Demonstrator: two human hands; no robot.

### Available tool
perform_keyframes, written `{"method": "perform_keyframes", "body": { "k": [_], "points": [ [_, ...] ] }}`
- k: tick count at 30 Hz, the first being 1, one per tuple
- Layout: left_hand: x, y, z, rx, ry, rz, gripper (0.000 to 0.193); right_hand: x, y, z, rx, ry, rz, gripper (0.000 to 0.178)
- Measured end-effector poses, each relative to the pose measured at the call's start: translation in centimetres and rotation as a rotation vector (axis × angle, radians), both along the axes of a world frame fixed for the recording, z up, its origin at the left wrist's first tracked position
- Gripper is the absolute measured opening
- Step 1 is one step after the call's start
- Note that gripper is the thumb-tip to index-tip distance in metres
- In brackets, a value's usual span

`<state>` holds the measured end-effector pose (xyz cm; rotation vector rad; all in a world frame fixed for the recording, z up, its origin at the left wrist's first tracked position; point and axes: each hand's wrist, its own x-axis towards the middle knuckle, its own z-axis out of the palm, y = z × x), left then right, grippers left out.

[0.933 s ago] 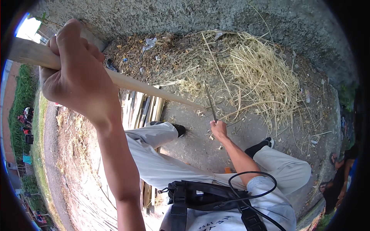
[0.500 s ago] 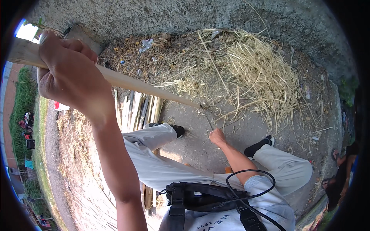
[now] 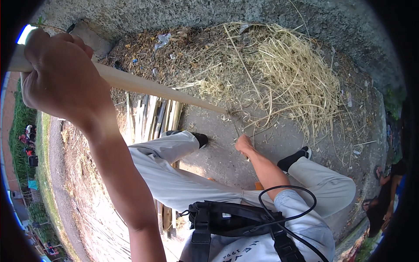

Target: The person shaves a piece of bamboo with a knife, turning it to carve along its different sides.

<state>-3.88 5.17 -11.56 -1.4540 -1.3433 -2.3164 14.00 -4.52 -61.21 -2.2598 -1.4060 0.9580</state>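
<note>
My left hand (image 3: 63, 83) is raised at the upper left, its fingers wrapped round a long pale wooden pole (image 3: 152, 91). The pole slants down to the right, and its far end lies low over the ground between my feet. Close to that end, my right hand (image 3: 245, 146) is closed on what looks like a knife (image 3: 237, 129). Its thin dark blade points toward the pole's tip and is blurred, so I cannot tell whether the two touch. Most of the handle is hidden in my fist. Pale curled shavings (image 3: 248, 118) lie around the tip.
A heap of straw-coloured strips (image 3: 297, 78) lies beyond my right foot, against a rough grey wall (image 3: 196, 13). Split wooden slats (image 3: 152, 115) lie by my left foot. Plastic litter (image 3: 163, 41) is scattered near the wall. Another person (image 3: 386, 196) is at the far right edge.
My left hand has moved left and slightly up with the pole, whose far end has shifted a little up too. My right hand has moved slightly up with the knife.
</note>
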Motion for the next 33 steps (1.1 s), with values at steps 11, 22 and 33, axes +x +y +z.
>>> {"method": "perform_keyframes", "body": {
  "k": [11,22,33],
  "points": [
    [2.7,-1.6,0.8,-0.018,-0.145,-0.102,0.033,1.1,0.0,-2.7,-0.216,0.215,-0.109,0.029],
    [1.7,-1.6,1.0,0.018,-0.176,-0.067,0.032,2.3,0.2,0.3,-0.434,0.245,-0.021,0.031],
    [1.7,-1.8,0.7,0.014,-0.193,-0.023,0.035,1.4,0.4,-0.8,-0.147,0.030,0.138,0.025]
  ]
}}
